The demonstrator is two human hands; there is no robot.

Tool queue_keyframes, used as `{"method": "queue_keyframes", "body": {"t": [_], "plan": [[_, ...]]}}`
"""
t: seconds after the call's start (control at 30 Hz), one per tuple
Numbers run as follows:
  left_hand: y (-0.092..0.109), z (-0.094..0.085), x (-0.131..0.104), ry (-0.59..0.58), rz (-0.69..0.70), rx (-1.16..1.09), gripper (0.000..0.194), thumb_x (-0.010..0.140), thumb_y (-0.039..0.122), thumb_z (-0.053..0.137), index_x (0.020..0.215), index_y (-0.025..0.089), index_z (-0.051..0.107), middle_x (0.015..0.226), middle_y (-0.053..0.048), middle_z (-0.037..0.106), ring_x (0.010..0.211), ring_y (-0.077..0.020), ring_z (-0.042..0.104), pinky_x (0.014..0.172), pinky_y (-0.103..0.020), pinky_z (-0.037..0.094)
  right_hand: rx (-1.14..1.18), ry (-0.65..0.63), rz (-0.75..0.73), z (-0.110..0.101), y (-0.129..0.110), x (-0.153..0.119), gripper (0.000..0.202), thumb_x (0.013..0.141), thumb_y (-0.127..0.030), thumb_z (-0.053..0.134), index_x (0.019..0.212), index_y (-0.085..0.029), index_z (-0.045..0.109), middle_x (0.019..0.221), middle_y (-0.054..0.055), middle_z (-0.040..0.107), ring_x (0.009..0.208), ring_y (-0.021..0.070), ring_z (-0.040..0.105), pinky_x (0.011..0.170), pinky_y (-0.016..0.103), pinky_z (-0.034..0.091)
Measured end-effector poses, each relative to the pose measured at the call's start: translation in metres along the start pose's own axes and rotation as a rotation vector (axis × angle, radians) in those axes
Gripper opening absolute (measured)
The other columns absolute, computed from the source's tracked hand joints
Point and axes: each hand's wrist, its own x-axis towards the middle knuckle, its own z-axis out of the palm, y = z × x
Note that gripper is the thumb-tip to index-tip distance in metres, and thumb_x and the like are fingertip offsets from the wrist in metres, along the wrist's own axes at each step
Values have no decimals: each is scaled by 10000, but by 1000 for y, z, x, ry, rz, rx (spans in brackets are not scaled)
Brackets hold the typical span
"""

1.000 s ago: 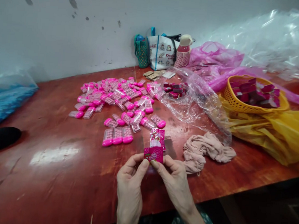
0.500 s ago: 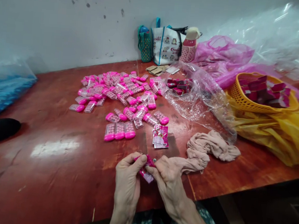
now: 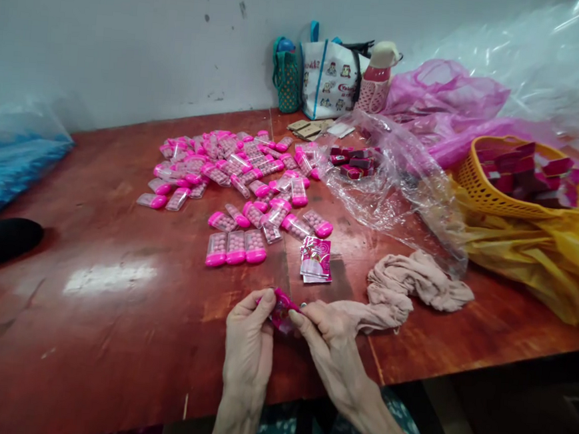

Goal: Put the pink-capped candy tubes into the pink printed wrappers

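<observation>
One pink packet [image 3: 284,312]: I am holding it bunched just above the near edge of the desk [image 3: 109,336], midway along. Left hand [image 3: 249,344]: closing, thumb and fingertips pinching the packet's left side. Right hand [image 3: 335,337]: closing, fingers curling, thumb pressing its right side. Whether the packet is tearing, I cannot tell. Stack of flat packets [image 3: 317,259]: lying just beyond my hands, towards the far edge; clear boxes with pink ends [image 3: 235,247], three in a row, lying to its left. Risks: uneven pulling could be splitting the wrapper or letting it slip; the loose tail of the beige cloth [image 3: 419,281], trailing behind my right hand, could be catching on my fingers. Differences from one second ago: the packet was standing flat above my thumbs, overlapping the stack; now it is crumpling lower down, and the stack is showing whole.
</observation>
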Motion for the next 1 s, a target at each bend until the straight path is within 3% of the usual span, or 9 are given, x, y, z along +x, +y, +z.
{"method": "queue_keyframes", "body": {"t": [0.17,0.33,0.47,0.6,0.7,0.77,0.87,1.0], "plan": [[-3,-3,3,60,56,25,180,548,201,764,581,122,606,557,21,602,495,-64,517,485,-154,426,-42,-76,-14,6,-1,-2,381,931,-291,360,582,-180,465,591,-16,495,574,120,442,560,244,312],[-4,-10,3,46,234,154,253,608,167,730,835,163,618,600,38,611,538,-74,548,526,-162,438,64,-125,44,8,2,-2,417,939,-344,321,575,-181,444,570,-27,480,550,109,421,546,238,306],[-3,-21,4,66,399,379,126,623,181,718,704,168,623,628,38,622,551,-82,548,519,-162,436,102,-169,62,7,2,1,424,937,-359,318,581,-178,459,561,-31,474,544,107,413,548,233,305],[1,-31,6,85,409,454,121,629,201,719,659,174,604,588,57,589,514,-73,515,489,-155,417,234,-198,98,5,-3,5,318,900,-372,408,704,-176,564,635,-20,545,598,115,474,561,224,339],[4,-33,6,118,438,475,128,637,204,715,648,175,591,589,60,574,524,-69,503,495,-150,404,393,-204,194,7,-7,8,246,757,-381,622,897,-180,599,732,-14,608,618,121,518,559,214,379],[4,-34,6,116,432,444,131,641,204,712,641,173,584,583,60,561,521,-68,492,489,-150,391,420,-157,247,10,-8,8,240,699,-357,680,828,-169,604,688,-22,601,604,120,513,550,209,378],[1,-37,8,72,408,353,136,651,209,703,621,169,577,578,58,543,523,-69,479,496,-153,381,440,-93,283,16,-5,8,235,777,-363,598,677,-150,581,602,-28,554,585,110,481,545,206,354],[3,-41,11,-73,387,314,119,638,243,712,637,165,623,600,36,564,559,-89,495,533,-172,403,380,-123,229,21,-1,8,347,852,-394,490,618,-143,542,559,-38,468,540,87,396,503,209,287]]}}
